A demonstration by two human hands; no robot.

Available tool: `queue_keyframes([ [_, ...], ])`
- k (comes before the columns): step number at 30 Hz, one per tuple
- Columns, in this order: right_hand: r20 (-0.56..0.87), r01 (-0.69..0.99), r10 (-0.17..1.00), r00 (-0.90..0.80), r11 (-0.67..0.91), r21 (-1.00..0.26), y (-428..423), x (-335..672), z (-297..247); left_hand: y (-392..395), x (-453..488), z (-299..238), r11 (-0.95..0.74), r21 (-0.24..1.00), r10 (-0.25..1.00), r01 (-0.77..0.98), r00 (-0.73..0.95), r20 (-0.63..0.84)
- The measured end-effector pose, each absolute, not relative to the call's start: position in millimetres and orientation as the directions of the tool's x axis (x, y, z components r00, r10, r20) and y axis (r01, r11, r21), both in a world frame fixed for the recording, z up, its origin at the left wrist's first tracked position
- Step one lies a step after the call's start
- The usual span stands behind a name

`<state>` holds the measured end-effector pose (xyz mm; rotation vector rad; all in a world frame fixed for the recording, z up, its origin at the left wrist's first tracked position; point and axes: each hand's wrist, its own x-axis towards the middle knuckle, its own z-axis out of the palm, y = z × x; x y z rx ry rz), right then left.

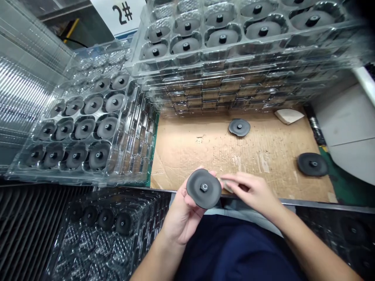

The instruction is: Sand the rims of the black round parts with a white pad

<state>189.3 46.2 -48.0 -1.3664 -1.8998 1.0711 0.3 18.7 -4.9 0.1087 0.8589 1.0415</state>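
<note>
Navy garment (243, 249), dark disc (211, 195), "2#" sign (120, 19)

1. "2#" – the numeral two followed by a hash mark – stands in large, bold black characters on a white sign (120, 27) near the top of the head view, left of the middle.
2. Both characters sit side by side on one line, which slants, rising towards the right.
3. A blue strip (126, 34) runs along the sign's lower edge, beneath the characters.
4. The sign's upper part is cut off by the view's border.
</note>
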Motion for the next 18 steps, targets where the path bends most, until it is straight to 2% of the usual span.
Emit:
queue_keyframes([
  [3,0.073,0.476,0.976,-0.206,0.166,-0.864,48.4,176.2,-6.2,20.0,4.8,-2.1,0.528,0.462,0.785,-0.713,0.202,-0.585],
  [4,0.159,0.452,0.971,-0.176,0.223,-0.864,48.6,169.5,8.7,20.3,5.8,-1.4,0.522,0.468,0.789,-0.713,0.195,-0.583],
  [7,0.369,0.371,0.878,-0.303,0.466,-0.804,46.7,149.8,39.2,20.2,4.9,-1.6,0.502,0.496,0.815,-0.708,0.194,-0.546],
  [8,0.359,0.332,0.851,-0.382,0.489,-0.807,46.2,145.3,43.4,19.9,4.0,-2.3,0.499,0.505,0.819,-0.704,0.192,-0.541],
  [10,0.250,0.274,0.811,-0.529,0.442,-0.854,47.5,140.0,45.3,19.0,3.3,-3.8,0.487,0.522,0.820,-0.700,0.162,-0.548],
  [12,0.171,0.302,0.807,-0.565,0.395,-0.868,51.0,137.2,42.7,18.4,5.6,-3.6,0.486,0.532,0.818,-0.694,0.147,-0.556],
  [15,0.324,0.377,0.854,-0.406,0.479,-0.792,54.0,135.1,38.8,18.6,10.4,1.3,0.505,0.529,0.818,-0.682,0.182,-0.545],
  [17,0.374,0.324,0.823,-0.428,0.526,-0.786,51.0,139.3,38.9,18.8,9.5,4.9,0.514,0.521,0.816,-0.682,0.200,-0.543],
  [18,0.348,0.285,0.801,-0.486,0.522,-0.804,48.2,144.0,39.5,18.8,7.7,5.8,0.517,0.517,0.814,-0.682,0.205,-0.544],
])
